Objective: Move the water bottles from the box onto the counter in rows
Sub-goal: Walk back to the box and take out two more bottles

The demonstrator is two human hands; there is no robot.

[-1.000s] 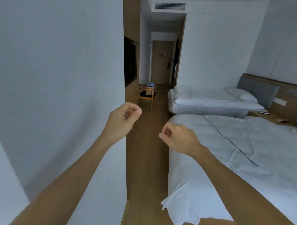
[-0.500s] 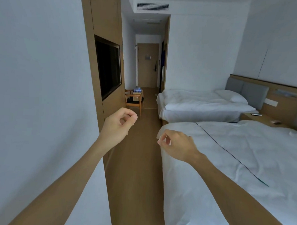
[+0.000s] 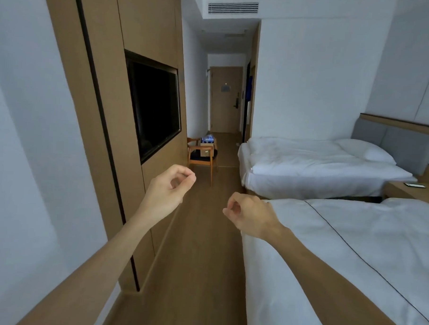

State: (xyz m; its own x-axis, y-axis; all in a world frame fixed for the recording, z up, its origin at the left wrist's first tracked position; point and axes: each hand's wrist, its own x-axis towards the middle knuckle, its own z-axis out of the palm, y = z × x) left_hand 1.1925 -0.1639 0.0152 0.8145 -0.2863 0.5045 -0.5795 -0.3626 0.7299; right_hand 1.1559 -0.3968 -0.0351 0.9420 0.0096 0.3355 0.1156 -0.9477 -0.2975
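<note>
— While the near bed (image 3: 352,242) fills the right side, where is the box?
— Far down the floor (image 3: 205,235), on the chair (image 3: 202,156); the box (image 3: 206,147) shows blue-topped bottles (image 3: 208,138), I think.
— And the hands?
— Left hand (image 3: 169,188) and right hand (image 3: 249,214) are curled, holding nothing. It looks like the approach step; next comes walking over and finding the desk, not in view
</note>
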